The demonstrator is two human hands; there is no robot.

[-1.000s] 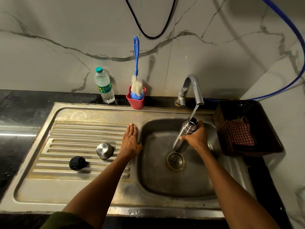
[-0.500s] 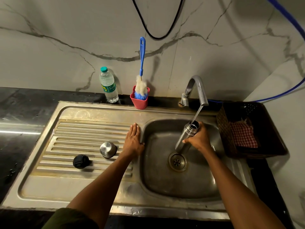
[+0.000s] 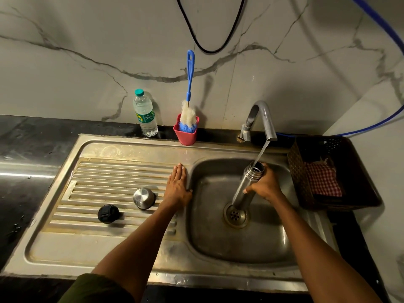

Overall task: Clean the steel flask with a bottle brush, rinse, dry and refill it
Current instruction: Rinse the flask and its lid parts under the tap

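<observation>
A person's right hand (image 3: 265,185) is wrapped tight around the middle of a steel flask (image 3: 246,185), holding it tilted over the sink (image 3: 240,243) with its open mouth up. A thin stream of water (image 3: 261,152) runs from the tap (image 3: 261,119) just above and behind the grip, straight into the flask's mouth. The flask's base hangs just below the grip, over the drain (image 3: 235,215); whether it touches the basin floor cannot be told.

The left hand (image 3: 178,186) holds nothing: it lies flat, palm down, fingers together and extended, on the rim between basin and draining board, well to the left of the grip. Further left of it, on the ribbed board, sit a steel cap (image 3: 144,198) and, beyond that, a black stopper (image 3: 108,213), apart from each other.

Up and to the left of the gripped flask, against the marble wall, a bottle brush (image 3: 189,84) with a blue handle stands bristles-down in a red cup (image 3: 186,134). A plastic water bottle (image 3: 145,113) with a green cap stands just beside the cup, on its far side from the flask. To the right of the grip, a dark basket (image 3: 299,176) holds a red checked cloth (image 3: 323,181).
</observation>
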